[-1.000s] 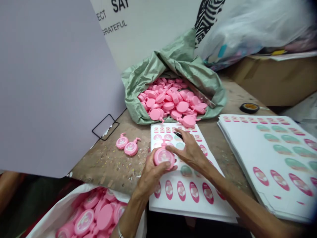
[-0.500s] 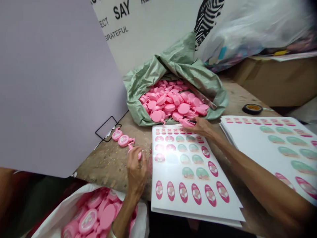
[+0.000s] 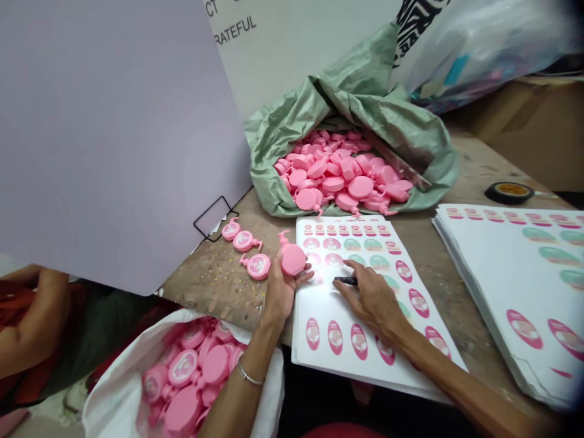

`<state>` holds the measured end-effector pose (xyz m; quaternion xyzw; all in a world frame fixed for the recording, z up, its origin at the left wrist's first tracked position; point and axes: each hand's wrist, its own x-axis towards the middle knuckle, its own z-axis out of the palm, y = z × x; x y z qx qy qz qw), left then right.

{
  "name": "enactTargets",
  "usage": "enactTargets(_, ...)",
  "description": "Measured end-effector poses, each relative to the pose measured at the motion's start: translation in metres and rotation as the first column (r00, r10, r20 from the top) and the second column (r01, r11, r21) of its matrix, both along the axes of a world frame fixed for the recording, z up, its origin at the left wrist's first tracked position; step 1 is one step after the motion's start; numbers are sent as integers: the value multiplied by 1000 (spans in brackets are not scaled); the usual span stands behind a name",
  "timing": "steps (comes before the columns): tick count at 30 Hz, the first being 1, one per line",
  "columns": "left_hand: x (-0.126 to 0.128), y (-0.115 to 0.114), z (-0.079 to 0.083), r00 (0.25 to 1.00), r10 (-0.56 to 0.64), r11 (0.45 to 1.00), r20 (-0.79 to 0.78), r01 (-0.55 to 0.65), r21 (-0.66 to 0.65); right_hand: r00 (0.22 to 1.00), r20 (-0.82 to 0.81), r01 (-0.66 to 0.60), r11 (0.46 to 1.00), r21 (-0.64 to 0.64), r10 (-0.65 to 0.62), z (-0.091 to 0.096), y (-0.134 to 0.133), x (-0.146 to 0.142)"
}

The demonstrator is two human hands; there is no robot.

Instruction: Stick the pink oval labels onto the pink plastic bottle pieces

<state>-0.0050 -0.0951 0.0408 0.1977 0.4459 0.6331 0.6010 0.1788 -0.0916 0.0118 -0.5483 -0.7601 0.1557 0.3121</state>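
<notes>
My left hand [image 3: 280,293] cradles a pink plastic pump-shaped piece [image 3: 292,260], its plain face up, just off the edge of a sticker sheet [image 3: 319,310]. My right hand [image 3: 374,302] rests on that sheet, pinching a small black tool [image 3: 345,280] between its fingers. The sheet carries rows of pink and green labels. Several loose pink pieces fill a green woven sack [image 3: 292,152] above the sheet. Left of my left hand lie several labelled pink pieces [image 3: 258,266] on the wooden table [image 3: 214,298].
A white bag [image 3: 109,389] of labelled pink pieces sits below the table edge. A stack of label sheets [image 3: 502,292] and a tape roll [image 3: 508,193] lie right. A lilac board [image 3: 114,134] stands left, and a co-worker's hand [image 3: 36,310] shows beyond it.
A third labelled piece now lies beside the other two on the table. My left hand holds a plain piece, and my right hand has come back from the sack onto the sheet.
</notes>
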Motion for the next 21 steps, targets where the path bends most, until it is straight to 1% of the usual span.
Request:
enactTargets(2,-9,3,-1,993,-52,998,108,57,-35,995,102,-7,999,50,2,-3,-2,9)
enactTargets(4,-15,6,-1,984,-103,993,149,110,-42,993,116,-34,999,25,31,0,-1,13)
enactTargets(7,-17,13,-1,990,-114,993,84,116,-15,993,95,-59,997,-43,63,12,6,11)
enactTargets(8,-16,15,-1,993,-105,994,46,106,-7,992,102,-64,997,-45,68,15,9,9)
enactTargets(10,-11,22,0,996,-89,996,-13,90,15,987,141,-82,997,-10,83,19,14,2)
enactTargets(11,-8,26,1,995,-91,995,-30,92,29,983,164,-88,996,15,85,20,16,-1)
enactTargets(13,0,33,-1,990,-131,989,-46,134,56,976,204,-95,994,60,81,16,17,-8)
enactTargets(16,10,42,-9,972,-227,970,-56,231,72,963,262,-103,986,130,66,8,15,-14)
enactTargets(17,11,45,-12,968,-241,967,-63,246,73,959,275,-109,983,146,65,5,15,-14)
enactTargets(19,13,47,-17,966,-242,966,-93,249,75,957,281,-121,980,157,73,2,14,-14)
enactTargets(21,13,48,-19,964,-241,965,-114,250,73,968,232,-127,983,130,94,2,15,-12)
